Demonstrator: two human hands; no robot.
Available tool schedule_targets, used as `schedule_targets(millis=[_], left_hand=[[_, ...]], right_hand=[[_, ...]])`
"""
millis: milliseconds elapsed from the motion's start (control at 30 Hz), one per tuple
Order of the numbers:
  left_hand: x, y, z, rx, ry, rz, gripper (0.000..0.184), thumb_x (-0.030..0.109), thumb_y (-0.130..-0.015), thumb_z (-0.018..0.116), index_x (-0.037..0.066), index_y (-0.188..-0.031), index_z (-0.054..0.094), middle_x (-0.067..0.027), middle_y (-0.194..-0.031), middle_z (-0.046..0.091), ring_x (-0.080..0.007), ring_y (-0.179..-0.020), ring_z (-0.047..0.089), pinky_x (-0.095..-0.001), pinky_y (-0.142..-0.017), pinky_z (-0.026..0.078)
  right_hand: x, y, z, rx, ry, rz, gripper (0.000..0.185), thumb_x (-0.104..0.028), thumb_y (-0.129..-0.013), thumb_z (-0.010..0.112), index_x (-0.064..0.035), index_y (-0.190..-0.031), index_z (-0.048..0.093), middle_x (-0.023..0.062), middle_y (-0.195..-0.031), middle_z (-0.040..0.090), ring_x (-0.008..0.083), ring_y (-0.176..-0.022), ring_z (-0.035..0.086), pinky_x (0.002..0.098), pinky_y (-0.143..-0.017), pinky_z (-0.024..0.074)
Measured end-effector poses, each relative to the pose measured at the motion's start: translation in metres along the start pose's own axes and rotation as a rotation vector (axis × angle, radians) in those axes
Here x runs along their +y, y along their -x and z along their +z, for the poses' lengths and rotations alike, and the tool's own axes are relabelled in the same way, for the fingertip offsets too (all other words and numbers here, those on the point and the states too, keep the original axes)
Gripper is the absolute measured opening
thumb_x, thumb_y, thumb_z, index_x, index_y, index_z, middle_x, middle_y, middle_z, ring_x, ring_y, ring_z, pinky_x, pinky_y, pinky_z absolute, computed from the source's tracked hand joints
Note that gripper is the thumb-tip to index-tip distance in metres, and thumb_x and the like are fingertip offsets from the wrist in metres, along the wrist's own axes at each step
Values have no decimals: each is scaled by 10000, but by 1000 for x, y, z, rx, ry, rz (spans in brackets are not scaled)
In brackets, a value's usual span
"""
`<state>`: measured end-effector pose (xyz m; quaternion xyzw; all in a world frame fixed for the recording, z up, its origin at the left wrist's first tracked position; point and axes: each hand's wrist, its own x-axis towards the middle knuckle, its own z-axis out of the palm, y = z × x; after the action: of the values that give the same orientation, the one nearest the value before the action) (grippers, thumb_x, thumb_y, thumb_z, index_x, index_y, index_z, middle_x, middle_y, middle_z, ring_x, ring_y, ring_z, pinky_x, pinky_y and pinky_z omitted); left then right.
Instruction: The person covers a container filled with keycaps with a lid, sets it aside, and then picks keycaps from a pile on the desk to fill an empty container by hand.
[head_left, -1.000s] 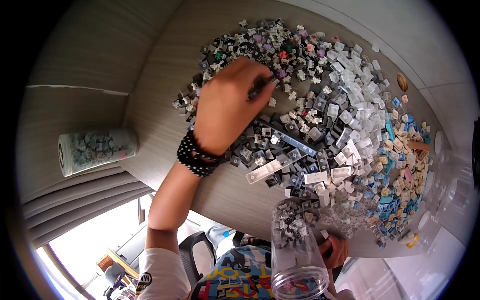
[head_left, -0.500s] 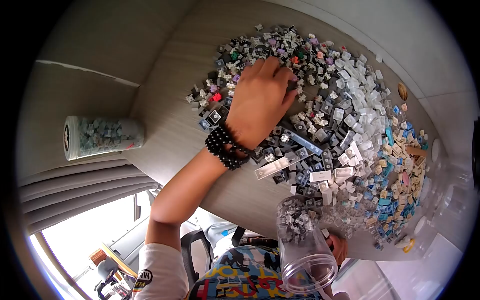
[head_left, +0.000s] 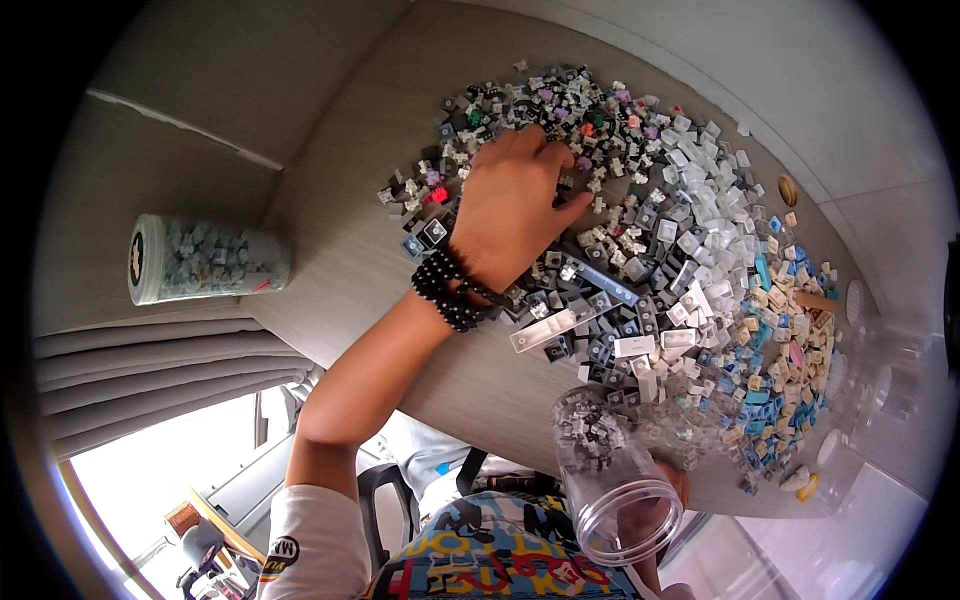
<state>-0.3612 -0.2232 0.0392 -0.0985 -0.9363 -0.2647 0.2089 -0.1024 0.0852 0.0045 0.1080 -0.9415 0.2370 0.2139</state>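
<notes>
My left hand, with black beaded bracelets at the wrist, lies palm down on the far-left part of a pile of small keyboard pieces. Its thumb stands apart from the fingers, whose tips reach in among the small black and white switches. Around it are dark grey keycaps. My right hand is mostly hidden behind a clear plastic jar and grips it. The jar lies tilted at the table's near edge, its mouth toward me, with small grey and clear pieces at its far end.
White keycaps and beige and blue keycaps spread to the right. A lidded jar of pale pieces stands at the left. Long bar keycaps lie near the middle. Clear containers stand at the right edge, by the wall.
My left thumb has spread away from the fingers, and the hand has shifted slightly on the pile. The jar's mouth has moved a little up and right in the view.
</notes>
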Motion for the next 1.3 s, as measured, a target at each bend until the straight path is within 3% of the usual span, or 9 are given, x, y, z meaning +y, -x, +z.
schedule_targets(millis=[233, 400, 733, 833, 867, 933, 967, 1133, 1300], left_hand=[[6, 2, -4, 11, -49, 15, 224, 216, -805, 774, 43, -910, 676, -110, -926, 604, -334, -944, 613, -445, -847, 507], [3, 3, -2, -31, -68, -1, 168, 167, -808, 752, 49, -875, 653, -100, -919, 590, -325, -934, 610, -449, -836, 504], [4, -3, -5, 56, 71, 8, 125, 115, -847, 717, 38, -905, 638, -119, -922, 596, -288, -892, 609, -408, -806, 485], [-8, -5, -21, -48, 788, -327, 135, 180, -988, 655, 47, -972, 642, -40, -975, 619, -140, -813, 536, -314, -728, 451], [-15, -5, -28, -45, 789, -320, 135, 180, -988, 655, 47, -972, 642, -40, -975, 619, -140, -813, 536, -314, -728, 451], [-28, -6, -41, -104, 1635, -639, 155, 207, -1013, 620, 53, -1009, 631, -12, -978, 612, -111, -812, 502, -289, -714, 441], [-34, -6, -46, -82, 1824, -686, 173, 213, -1011, 605, 44, -1043, 614, -37, -1006, 607, -129, -827, 486, -276, -719, 428], [-46, -9, -75, -63, 2194, -511, 204, 184, -1017, 542, -1, -1102, 545, -79, -1098, 520, -153, -915, 445, -281, -743, 399], [-72, -6, -94, 83, 2323, -549, 129, 136, -1010, 506, 11, -1045, 514, -56, -997, 464, -162, -879, 441, -281, -706, 396]], right_hand=[[9, 25, 3, -26, -2, 95, 71, -28, -926, 546, -4, -945, 610, 115, -653, 557, 300, -518, 519, 406, -497, 392], [-12, -12, -6, -39, 6, 32, 75, -14, -923, 538, -1, -949, 606, 122, -667, 554, 303, -531, 519, 403, -500, 386], [8, 21, 3, 9, 28, 5, 64, -14, -926, 547, -6, -952, 604, 129, -684, 565, 314, -541, 531, 411, -509, 401], [21, 43, 11, -54, 4, 113, 57, -21, -930, 556, -5, -957, 603, 133, -691, 572, 319, -549, 539, 413, -515, 410], [18, 34, 8, -28, -1, 73, 54, -25, -930, 561, -6, -958, 603, 132, -688, 568, 318, -547, 535, 412, -515, 407], [6, 15, 5, 4, -3, 31, 52, -30, -930, 566, -8, -959, 604, 130, -685, 564, 317, -545, 530, 411, -514, 405], [3, 10, 5, 12, -4, 31, 50, -32, -929, 570, -10, -956, 606, 128, -682, 559, 315, -540, 523, 411, -512, 400], [-9, -9, 0, 47, 11, 2, 40, -33, -922, 579, -17, -943, 609, 109, -662, 535, 296, -531, 505, 400, -504, 383], [-4, 2, 7, 66, -18, 39, 48, -34, -915, 590, -15, -946, 621, 99, -655, 525, 286, -530, 500, 386, -508, 391]])
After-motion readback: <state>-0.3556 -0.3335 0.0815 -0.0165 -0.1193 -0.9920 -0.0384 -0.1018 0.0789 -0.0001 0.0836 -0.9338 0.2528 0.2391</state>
